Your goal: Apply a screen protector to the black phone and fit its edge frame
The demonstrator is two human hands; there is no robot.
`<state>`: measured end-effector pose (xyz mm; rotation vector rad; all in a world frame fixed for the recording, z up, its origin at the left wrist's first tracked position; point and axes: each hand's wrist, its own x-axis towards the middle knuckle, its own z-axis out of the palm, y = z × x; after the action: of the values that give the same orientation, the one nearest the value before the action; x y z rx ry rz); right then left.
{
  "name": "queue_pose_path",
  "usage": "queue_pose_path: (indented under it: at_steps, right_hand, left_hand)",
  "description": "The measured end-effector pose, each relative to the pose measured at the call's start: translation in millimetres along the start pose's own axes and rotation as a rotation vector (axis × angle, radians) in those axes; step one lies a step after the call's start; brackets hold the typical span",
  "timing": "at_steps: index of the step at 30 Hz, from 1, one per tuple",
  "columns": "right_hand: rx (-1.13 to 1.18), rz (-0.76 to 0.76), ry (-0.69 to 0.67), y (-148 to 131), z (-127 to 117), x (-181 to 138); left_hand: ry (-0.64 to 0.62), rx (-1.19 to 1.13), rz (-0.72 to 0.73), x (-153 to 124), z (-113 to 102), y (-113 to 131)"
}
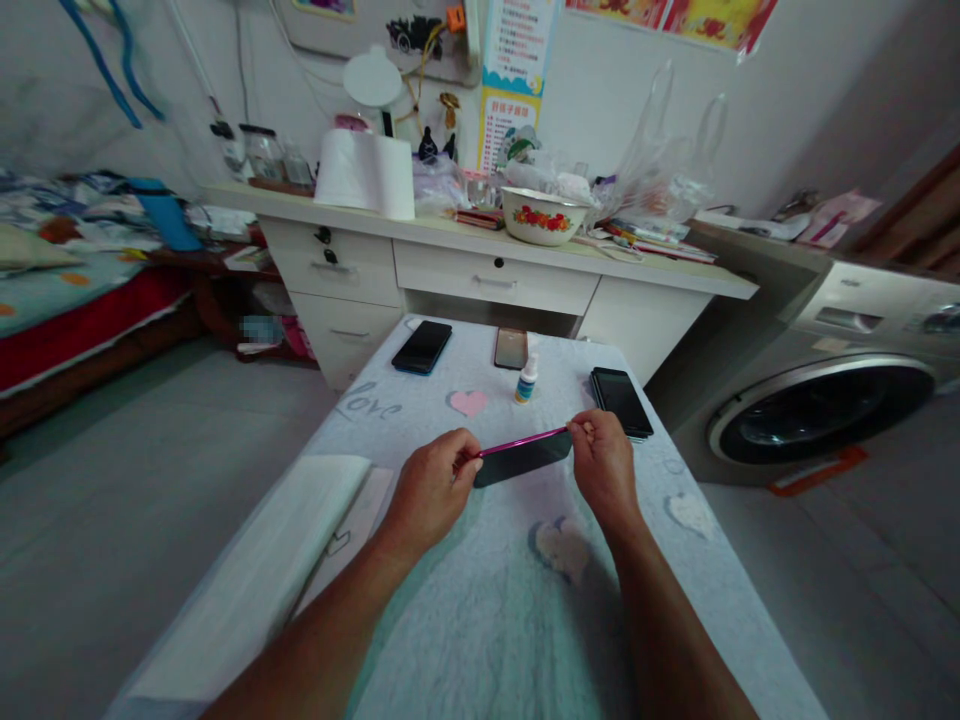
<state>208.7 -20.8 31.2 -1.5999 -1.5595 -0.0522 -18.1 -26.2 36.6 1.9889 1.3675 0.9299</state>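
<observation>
Between both hands I hold a dark phone with a bright pink edge (523, 460), tilted so that its edge faces up toward me. My left hand (439, 480) pinches its left end between thumb and fingers. The right end is gripped by my right hand (601, 455). Just beyond the phone stands a small white spray bottle (527, 380) with a blue and yellow label. Behind the bottle lies a phone case (511, 348). A black phone (422, 347) rests at the far left of the table, and a stack of dark phones (622, 402) sits at the far right.
A cloth with hearts covers the table (465, 600). Folded white material (262, 570) lies along its left side. Beyond stands a white desk (495, 282) with a flowered bowl (544, 217) and a paper roll (365, 172). A washing machine (825, 340) is at the right.
</observation>
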Motion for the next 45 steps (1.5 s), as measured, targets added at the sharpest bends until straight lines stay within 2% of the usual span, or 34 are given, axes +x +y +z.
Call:
queue_pose_path:
  at_steps: [8,13,17,19,21,24,26,34,45]
  right_hand:
    - [-0.114,-0.046,-0.066,-10,-6,0]
    - [-0.136,0.02,-0.141,-7,-5,-3]
    - [-0.05,0.121,-0.191,-6,-7,-6]
    - [0.017,0.151,-0.178,-6,-8,-6]
    - [0.064,0.131,-0.106,-7,-8,-5]
    - [0.049,0.021,0.048,-8,-4,-2]
    - [0.016,-0.051,0.089,-8,0,-1]
    - [-0.026,-0.067,0.04,-4,4,-4]
    - [-0.195,0.024,-0.068,-3,0,-8]
  left_hand:
    - [0.007,-0.003,0.006,0,0,0]
    - [0.011,-0.008,0.002,1,0,1]
    - [0.009,-0.008,0.007,1,0,0]
    - [0.01,-0.005,0.009,1,0,0]
    - [0.008,-0.003,0.01,0,0,0]
    - [0.003,-0.009,0.013,0,0,0]
    - [-0.001,-0.015,0.015,1,0,0]
    - [0.004,-0.02,0.011,1,0,0]
    - [0.023,-0.018,0.014,0,1,2]
